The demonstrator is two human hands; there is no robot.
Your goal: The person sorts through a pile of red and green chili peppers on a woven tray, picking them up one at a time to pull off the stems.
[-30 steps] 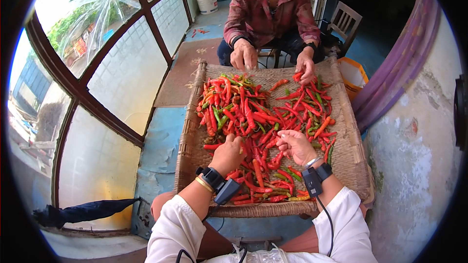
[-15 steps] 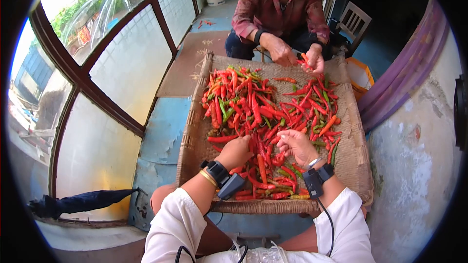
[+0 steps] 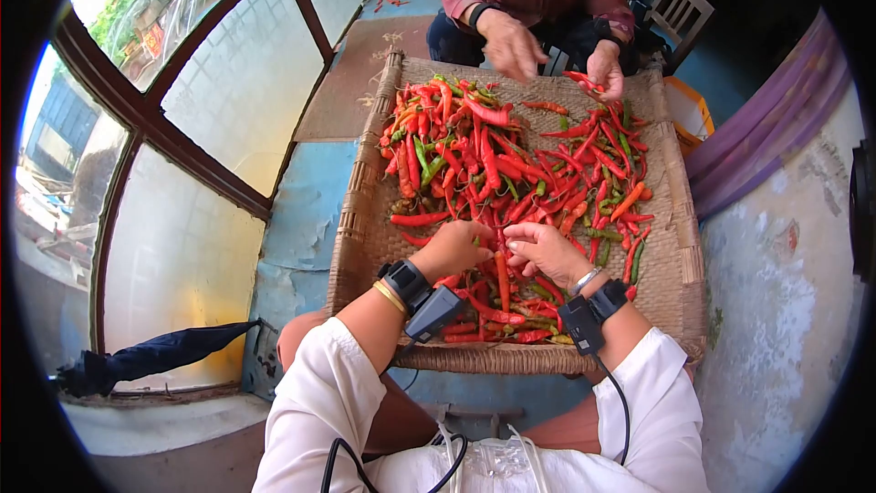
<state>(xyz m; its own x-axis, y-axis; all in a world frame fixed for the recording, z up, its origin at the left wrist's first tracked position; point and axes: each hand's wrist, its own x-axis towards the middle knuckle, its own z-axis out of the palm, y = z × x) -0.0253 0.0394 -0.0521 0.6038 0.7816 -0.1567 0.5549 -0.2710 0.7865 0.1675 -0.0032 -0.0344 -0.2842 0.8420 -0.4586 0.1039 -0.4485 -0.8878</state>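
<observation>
My left hand (image 3: pixel 453 249) and my right hand (image 3: pixel 552 254) are close together over the near middle of a heap of red and green chili peppers (image 3: pixel 493 160). The left fingers are curled and seem to close on a red chili pepper, largely hidden by the hand. My right thumb and fingers are pinched just beside it; what they hold, if anything, is too small to make out. The peppers lie on a woven tray (image 3: pixel 671 283) with a raised rim. Beneath my hands, more red peppers (image 3: pixel 493 315) are spread toward the near edge.
Opposite sits a person whose hand (image 3: pixel 605 71) holds a red chili pepper, the other hand (image 3: pixel 513 44) open above the tray. Windows and a folded dark umbrella (image 3: pixel 164 356) are at left. A purple curtain (image 3: pixel 776 141), a wall and a chair (image 3: pixel 680 11) are at right.
My hands have drawn closer together, the right one moving left. The other person's hands have parted, one still holding a pepper. The view has tilted slightly downward.
</observation>
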